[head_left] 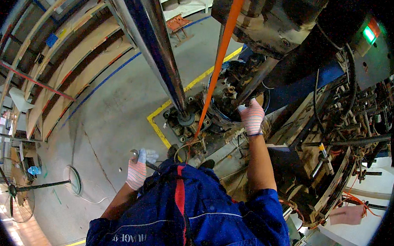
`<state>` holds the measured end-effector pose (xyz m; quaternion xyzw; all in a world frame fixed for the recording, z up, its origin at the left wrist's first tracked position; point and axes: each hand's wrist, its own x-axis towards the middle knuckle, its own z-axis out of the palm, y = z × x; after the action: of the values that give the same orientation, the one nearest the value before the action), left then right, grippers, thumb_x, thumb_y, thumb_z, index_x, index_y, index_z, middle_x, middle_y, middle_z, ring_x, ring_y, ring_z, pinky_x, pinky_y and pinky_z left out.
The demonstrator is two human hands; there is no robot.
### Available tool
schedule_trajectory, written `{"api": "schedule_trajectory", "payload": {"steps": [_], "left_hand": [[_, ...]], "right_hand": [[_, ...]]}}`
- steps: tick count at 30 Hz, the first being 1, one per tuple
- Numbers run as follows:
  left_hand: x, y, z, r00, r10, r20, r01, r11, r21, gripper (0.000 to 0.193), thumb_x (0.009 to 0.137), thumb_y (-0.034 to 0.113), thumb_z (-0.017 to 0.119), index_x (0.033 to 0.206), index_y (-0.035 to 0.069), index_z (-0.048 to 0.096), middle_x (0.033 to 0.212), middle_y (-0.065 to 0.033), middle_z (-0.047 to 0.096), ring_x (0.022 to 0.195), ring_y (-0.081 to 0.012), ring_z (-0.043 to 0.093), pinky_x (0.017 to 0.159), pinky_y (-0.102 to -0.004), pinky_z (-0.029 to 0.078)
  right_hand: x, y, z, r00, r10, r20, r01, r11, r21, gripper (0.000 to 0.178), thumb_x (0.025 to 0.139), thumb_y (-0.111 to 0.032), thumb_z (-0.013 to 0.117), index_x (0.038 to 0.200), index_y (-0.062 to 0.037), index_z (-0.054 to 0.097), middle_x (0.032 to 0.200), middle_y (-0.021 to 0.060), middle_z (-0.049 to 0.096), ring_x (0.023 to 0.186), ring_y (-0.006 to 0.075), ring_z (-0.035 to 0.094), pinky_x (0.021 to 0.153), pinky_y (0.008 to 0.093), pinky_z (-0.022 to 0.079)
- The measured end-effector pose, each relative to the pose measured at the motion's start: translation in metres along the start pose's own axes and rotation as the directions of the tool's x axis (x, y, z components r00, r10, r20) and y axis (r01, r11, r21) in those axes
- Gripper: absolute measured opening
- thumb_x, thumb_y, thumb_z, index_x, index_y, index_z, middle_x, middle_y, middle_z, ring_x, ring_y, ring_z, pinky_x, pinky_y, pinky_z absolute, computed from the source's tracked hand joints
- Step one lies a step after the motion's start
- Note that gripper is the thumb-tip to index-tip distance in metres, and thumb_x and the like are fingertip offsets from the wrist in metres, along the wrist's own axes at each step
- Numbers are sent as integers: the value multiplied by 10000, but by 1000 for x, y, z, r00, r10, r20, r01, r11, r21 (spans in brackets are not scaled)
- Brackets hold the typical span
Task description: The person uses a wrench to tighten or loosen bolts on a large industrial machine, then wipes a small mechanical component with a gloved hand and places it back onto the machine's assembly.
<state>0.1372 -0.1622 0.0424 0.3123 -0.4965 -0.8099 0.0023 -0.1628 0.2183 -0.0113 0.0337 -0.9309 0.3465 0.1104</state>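
My left hand, in a striped glove, is closed around a metal wrench beside my left hip. The wrench's jaw end shows above the thumb. Out in front, my right hand wears a matching glove and reaches to the rim of a round, greasy machine housing. Its fingers are curled at the lower end of a dark slanting shaft, and what they grip is hidden. Bolts and dirty metal parts fill the housing.
A thick polished column rises from a bolted base, with an orange strap alongside. A heavy metal block hangs overhead. Machinery with hoses stands right. Curved racks and a standing fan are left.
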Motion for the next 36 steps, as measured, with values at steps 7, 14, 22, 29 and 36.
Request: {"api": "schedule_trajectory", "payload": {"steps": [7,14,22,29,36], "left_hand": [[-9,7,11,999,49,-22,-45,990,133,318,1071,215,511,1101,-83,618,1074,-208,700,957,-277,699,846,-367,562],[-6,2,5,998,56,12,-57,989,138,343,1072,238,519,1106,-88,618,1068,-205,703,949,-261,703,844,-369,568],[-6,-5,-5,998,24,51,-27,999,46,399,1095,258,414,1185,-94,579,1160,-247,672,1035,-310,680,941,-403,542],[-1,-5,-9,998,-39,46,31,988,150,446,1098,248,307,1230,-110,539,1240,-284,633,1141,-366,639,1022,-449,506],[5,-10,-10,999,12,43,-18,991,131,370,1085,240,455,1192,-92,579,1133,-247,686,1015,-305,697,895,-393,574]], "right_hand": [[9,-21,-21,986,-106,126,94,991,99,337,745,-208,844,964,-26,663,739,160,674,666,332,645,649,389,536],[2,-17,-11,996,49,75,-42,994,-99,400,724,-286,858,951,-22,661,848,187,700,776,357,654,740,388,541],[7,-15,-16,977,-118,178,30,900,435,394,721,-207,857,986,-4,647,842,176,688,764,316,652,734,379,539],[2,-3,-4,998,-46,49,44,998,48,384,740,-184,845,990,20,637,803,180,678,707,284,647,675,386,532],[3,-7,-13,994,-47,103,53,997,-51,421,753,-253,840,1018,15,652,846,209,696,794,372,679,711,422,543]]}}
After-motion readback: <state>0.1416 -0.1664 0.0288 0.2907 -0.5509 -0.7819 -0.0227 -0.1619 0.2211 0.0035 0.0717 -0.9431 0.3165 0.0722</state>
